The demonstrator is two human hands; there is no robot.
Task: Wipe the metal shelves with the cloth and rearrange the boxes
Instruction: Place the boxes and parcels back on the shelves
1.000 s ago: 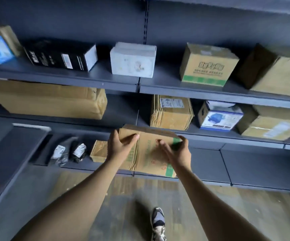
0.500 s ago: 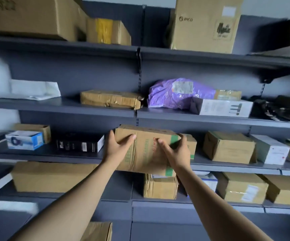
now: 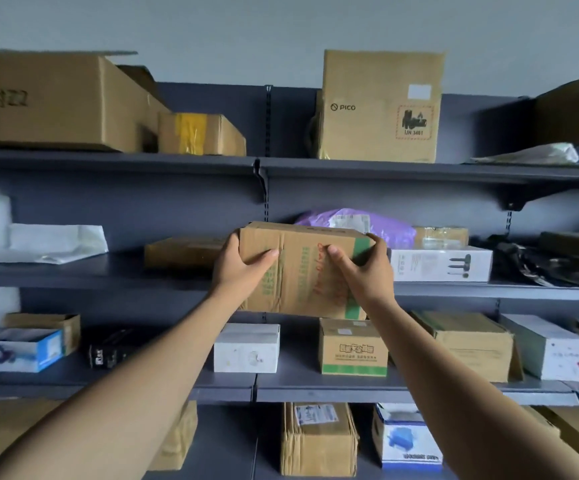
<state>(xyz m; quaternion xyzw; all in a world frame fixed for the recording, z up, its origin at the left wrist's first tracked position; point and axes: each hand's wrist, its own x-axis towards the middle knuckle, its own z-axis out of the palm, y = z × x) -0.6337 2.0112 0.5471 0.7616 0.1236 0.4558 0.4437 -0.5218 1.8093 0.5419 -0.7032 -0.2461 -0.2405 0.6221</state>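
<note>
**Cardboard box gripped at both ends in front of the shelving**

A brown corrugated cardboard box with green and red print (image 3: 303, 268) is held between both hands in front of the dark grey metal shelves (image 3: 108, 271). Its upper edge is level with the second shelf from the top and its lower edge hangs below that shelf's lip. Whether it touches the shelf cannot be told.

The left hand (image 3: 238, 268) grips the left end. Its thumb is pressed flat on the near face and its fingers wrap round the end, out of sight. The right hand (image 3: 364, 271) grips the right end, thumb on the near face and fingers curled over the upper right corner.

The board is matte and creased, with a vertical fold line just right of the left thumb. A green stripe runs down the face under the right palm. The box is a shallow rectangular block with its broad face towards the camera. Its long axis runs from hand to hand, close to level, and the print reads sideways.

Behind the right fingers lies a crinkled purple plastic mailer bag (image 3: 392, 230). Just right of them stands a smooth white rectangular carton with a grey tool picture (image 3: 440, 263). Left of the left fingers lies a flat brown cardboard parcel (image 3: 184, 252). Below the wrists stand a plain white rectangular box (image 3: 246, 348) and a small brown carton with a green band (image 3: 352, 348).
</note>
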